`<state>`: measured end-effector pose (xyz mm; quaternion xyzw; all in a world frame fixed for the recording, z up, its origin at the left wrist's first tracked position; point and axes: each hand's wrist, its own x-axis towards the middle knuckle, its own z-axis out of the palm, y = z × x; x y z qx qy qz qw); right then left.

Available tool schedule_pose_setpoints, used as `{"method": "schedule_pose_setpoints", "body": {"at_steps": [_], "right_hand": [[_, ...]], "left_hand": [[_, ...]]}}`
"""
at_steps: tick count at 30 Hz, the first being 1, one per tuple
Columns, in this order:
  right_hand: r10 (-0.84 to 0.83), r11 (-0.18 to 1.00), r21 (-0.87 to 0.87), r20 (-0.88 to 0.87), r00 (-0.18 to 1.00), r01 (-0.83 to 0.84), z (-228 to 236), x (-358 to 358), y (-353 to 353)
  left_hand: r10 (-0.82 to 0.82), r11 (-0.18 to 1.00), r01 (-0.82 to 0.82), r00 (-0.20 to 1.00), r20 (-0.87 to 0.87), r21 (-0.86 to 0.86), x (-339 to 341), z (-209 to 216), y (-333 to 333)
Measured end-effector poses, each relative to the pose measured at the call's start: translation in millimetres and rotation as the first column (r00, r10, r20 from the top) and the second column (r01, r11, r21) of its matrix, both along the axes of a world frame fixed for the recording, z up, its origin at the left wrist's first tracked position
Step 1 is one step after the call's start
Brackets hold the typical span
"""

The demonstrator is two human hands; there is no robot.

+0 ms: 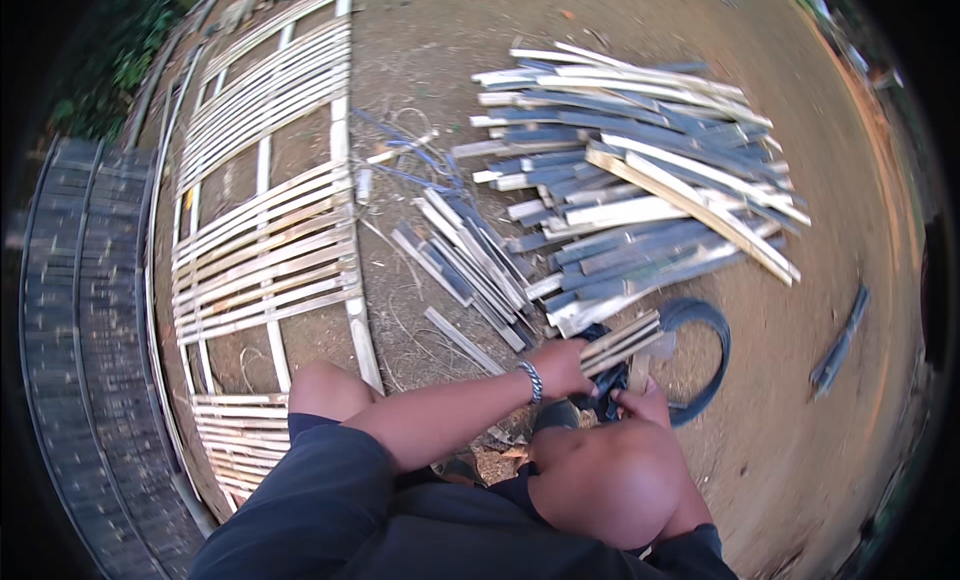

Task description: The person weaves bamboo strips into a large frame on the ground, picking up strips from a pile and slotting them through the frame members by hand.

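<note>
My left hand (562,368), with a chain bracelet at its wrist, is closed round a small bundle of bamboo strips (622,344) that points to the right, away from my knees. Close beside it, my right hand (648,404) has its fingers and thumb round a short pale strip (638,373) standing next to the bundle's end. A greyish flat patch by that end is too blurred to name. Dark material bunches under both hands. Just beyond them a coil of dark flat band (722,365) lies on the ground.
A large heap of split bamboo slats (640,195), pale and dark, lies ahead. A smaller pile of slats (465,265) is left of it, with blue cord (415,155) behind. Slatted bamboo panels (265,245) stretch along the left. A dark stick (840,340) lies far right.
</note>
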<state>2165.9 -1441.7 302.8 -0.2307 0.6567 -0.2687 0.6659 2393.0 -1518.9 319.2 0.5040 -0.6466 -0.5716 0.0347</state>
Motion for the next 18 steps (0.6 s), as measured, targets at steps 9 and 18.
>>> {"method": "schedule_pose_setpoints", "body": {"at_steps": [9, 18], "right_hand": [[0.345, 0.938, -0.113, 0.203, 0.917, -0.328, 59.5, 19.0, -81.5], [0.753, 0.656, -0.148, 0.194, 0.628, -0.74, 171.9, 99.2, -199.3]], "left_hand": [[0.564, 0.808, -0.369, 0.712, -0.419, 0.46, 17.1, 41.3, 9.9], [0.631, 0.753, -0.518, 0.393, -0.669, 0.406, 78.9, 114.7, -5.4]]}}
